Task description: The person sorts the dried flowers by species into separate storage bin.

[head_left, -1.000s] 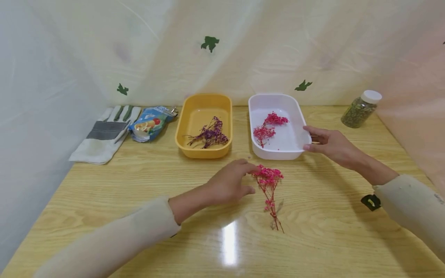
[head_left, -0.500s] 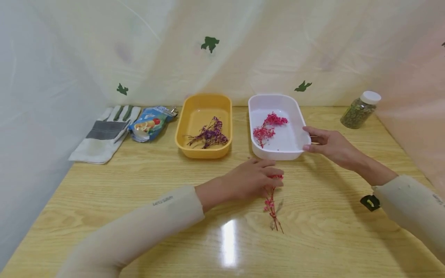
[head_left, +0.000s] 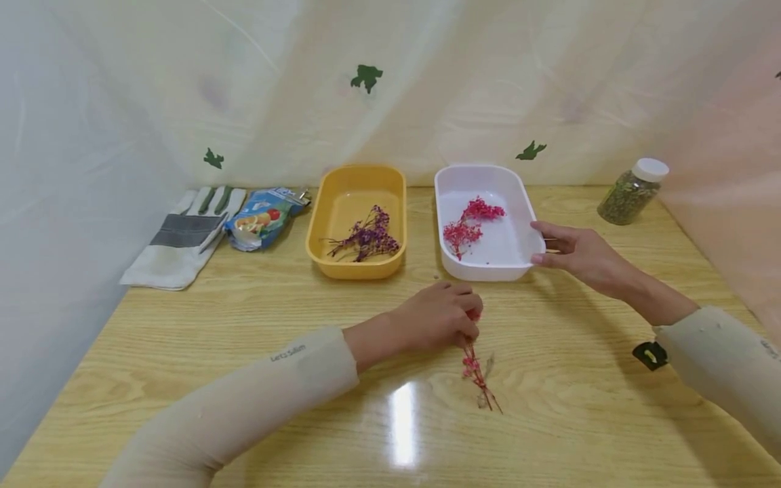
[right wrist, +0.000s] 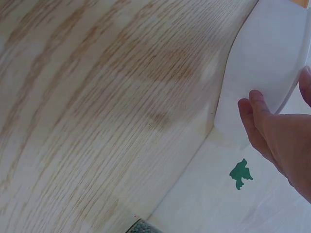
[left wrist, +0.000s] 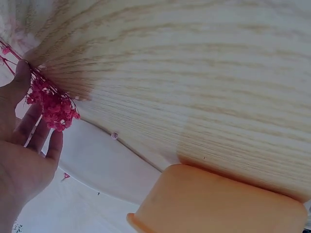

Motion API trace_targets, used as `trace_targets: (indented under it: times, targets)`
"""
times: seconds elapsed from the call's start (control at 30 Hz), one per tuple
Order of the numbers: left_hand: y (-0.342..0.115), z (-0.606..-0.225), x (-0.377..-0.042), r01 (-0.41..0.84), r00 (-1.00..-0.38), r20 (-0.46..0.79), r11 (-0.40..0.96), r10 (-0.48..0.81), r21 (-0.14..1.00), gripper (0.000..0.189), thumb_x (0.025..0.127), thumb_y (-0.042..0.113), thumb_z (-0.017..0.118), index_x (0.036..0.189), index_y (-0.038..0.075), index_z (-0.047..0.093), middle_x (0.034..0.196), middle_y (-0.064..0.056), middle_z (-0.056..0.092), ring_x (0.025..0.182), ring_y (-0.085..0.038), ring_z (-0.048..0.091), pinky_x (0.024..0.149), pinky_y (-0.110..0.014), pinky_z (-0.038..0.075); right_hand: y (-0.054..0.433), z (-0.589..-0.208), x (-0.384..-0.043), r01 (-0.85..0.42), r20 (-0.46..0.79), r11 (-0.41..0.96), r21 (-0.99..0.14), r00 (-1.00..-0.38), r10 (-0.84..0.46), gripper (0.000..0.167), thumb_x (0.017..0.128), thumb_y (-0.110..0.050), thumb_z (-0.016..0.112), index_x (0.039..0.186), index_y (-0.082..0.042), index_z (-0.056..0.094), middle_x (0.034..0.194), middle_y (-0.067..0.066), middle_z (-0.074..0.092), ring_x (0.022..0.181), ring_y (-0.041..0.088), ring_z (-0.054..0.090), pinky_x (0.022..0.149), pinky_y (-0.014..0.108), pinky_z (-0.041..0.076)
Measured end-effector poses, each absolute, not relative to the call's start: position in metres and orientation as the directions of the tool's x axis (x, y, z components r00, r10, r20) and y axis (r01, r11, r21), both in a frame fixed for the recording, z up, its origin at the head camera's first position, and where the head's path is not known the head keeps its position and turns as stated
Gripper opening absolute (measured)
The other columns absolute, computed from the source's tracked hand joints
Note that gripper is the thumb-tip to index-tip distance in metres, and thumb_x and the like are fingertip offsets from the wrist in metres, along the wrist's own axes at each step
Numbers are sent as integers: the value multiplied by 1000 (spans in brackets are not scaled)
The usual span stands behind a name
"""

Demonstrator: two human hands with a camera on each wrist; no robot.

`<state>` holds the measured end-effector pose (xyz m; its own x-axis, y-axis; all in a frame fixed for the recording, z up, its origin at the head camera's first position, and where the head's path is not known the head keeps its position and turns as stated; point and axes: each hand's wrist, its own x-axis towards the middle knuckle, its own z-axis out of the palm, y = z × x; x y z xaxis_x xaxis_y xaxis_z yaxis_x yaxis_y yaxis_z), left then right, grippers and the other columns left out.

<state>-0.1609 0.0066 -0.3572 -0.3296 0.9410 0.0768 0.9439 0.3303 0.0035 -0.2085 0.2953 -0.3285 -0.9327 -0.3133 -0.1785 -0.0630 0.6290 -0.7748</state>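
A sprig of pink dried flowers is in my left hand, just in front of the white tub. Thumb and fingers close round its flower head, hiding most of it in the head view, while the thin stems point towards me. My right hand grips the right side of the white plastic tub, with the thumb at the rim and the fingers against the outer wall. More pink dried flowers lie inside that tub.
Left of the white tub stands a yellow tub with purple dried flowers. A blue packet and a work glove lie farther left. A white-capped jar stands at the back right. Cloth hangs behind the table.
My left hand has moved right over the pink sprig and closed its fingers round the flower head. The stems have shifted slightly. My right hand stays on the white tub.
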Motion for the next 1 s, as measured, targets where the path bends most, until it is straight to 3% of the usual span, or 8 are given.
trace_targets:
  times: [0.13, 0.2, 0.4, 0.63, 0.77, 1.0]
  targets:
    - [8, -357, -158, 942, -334, 61, 336, 941, -16, 15, 90, 39, 63, 90, 29, 73, 125, 8, 60, 122, -12, 45, 103, -33, 37, 295, -330, -208, -69, -166, 613, -787, -934, -317, 74, 93, -28, 64, 152, -7, 24, 149, 26, 34, 130, 41, 42, 81, 7, 45]
    - [8, -356, -156, 942, -333, 36, 334, 942, -30, 15, 91, 39, 62, 92, 28, 72, 121, 11, 63, 121, -10, 48, 104, -32, 36, 296, -330, -208, -67, -170, 620, -781, -934, -316, 75, 93, -29, 65, 152, -7, 24, 149, 25, 34, 131, 40, 42, 81, 7, 45]
    - [6, -353, -150, 944, -329, -13, 329, 944, 17, 10, 92, 32, 65, 89, 25, 71, 90, 12, 62, 90, -7, 55, 81, -23, 43, 295, -327, -208, -60, -182, 632, -772, -933, -311, 75, 92, -30, 65, 152, -7, 24, 150, 25, 33, 132, 40, 40, 84, 9, 45]
    - [2, -349, -146, 913, -362, -33, 361, 932, 188, 5, 90, 24, 68, 86, 22, 71, 83, 9, 53, 83, -6, 51, 63, -14, 41, 294, -326, -207, -57, -175, 615, -786, -934, -310, 74, 93, -27, 65, 151, -6, 25, 147, 27, 36, 130, 41, 42, 79, 5, 43]
    - [1, -342, -142, 891, -396, -26, 391, 918, 232, 6, 91, 24, 67, 86, 21, 70, 83, 9, 52, 81, -5, 50, 59, -15, 41, 294, -326, -207, -64, -173, 621, -781, -934, -314, 74, 93, -28, 65, 151, -6, 25, 148, 26, 34, 131, 41, 41, 80, 6, 43]
    - [-2, -326, -140, 874, -457, 38, 440, 889, 207, 8, 93, 24, 64, 92, 23, 72, 84, 10, 54, 77, -4, 52, 61, -17, 43, 295, -327, -207, -68, -172, 623, -780, -933, -317, 75, 93, -29, 65, 151, -6, 24, 150, 25, 32, 131, 41, 41, 81, 6, 43]
